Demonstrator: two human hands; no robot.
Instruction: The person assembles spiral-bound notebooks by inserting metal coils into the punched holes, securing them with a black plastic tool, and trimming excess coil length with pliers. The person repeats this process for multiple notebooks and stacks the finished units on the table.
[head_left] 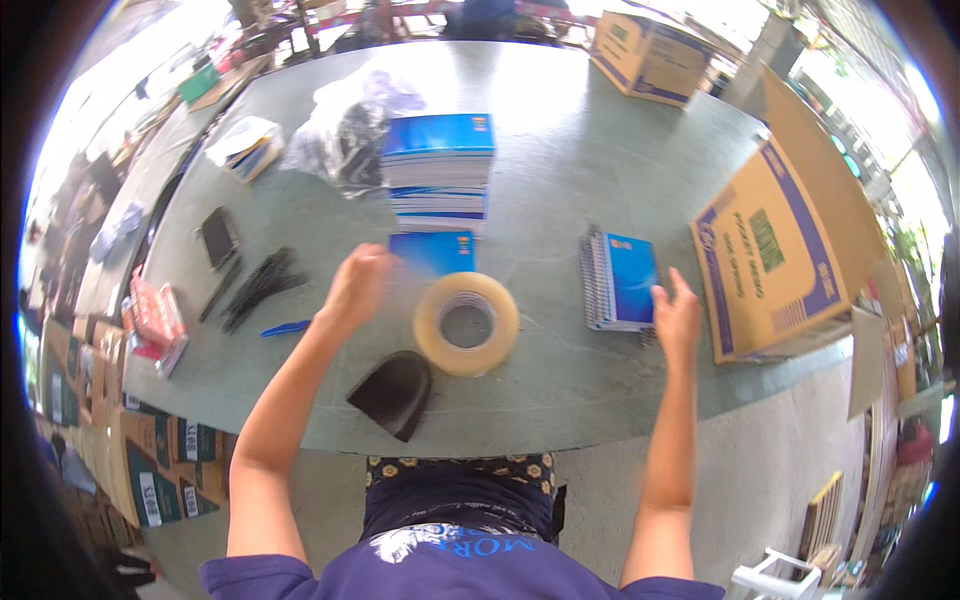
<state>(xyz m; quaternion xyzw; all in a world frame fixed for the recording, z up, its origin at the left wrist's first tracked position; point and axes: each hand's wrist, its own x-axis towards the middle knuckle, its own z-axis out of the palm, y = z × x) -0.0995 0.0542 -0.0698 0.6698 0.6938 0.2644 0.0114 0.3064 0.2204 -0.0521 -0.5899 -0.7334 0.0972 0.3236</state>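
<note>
My left hand (358, 288) is blurred, its fingers bent beside the left edge of a blue-covered notebook (430, 252); whether it grips anything is hard to make out. That notebook lies at the near foot of a tall stack of blue-covered notebooks (438, 135). On the right, my right hand (678, 312) has its thumb and fingers apart, close against the right edge of a small pile of spiral notebooks (630, 275). Between my arms lies a large roll of clear tape (432, 325), with a dark curved piece (395, 395) next to it.
An open cardboard box (765, 255) stands at the table's right edge, a closed carton (652, 58) at the far right. Leftward are a clear plastic bag (345, 125), a white container (245, 145), black strips (262, 290), a blue pen (286, 328) and a red-and-white package (157, 318).
</note>
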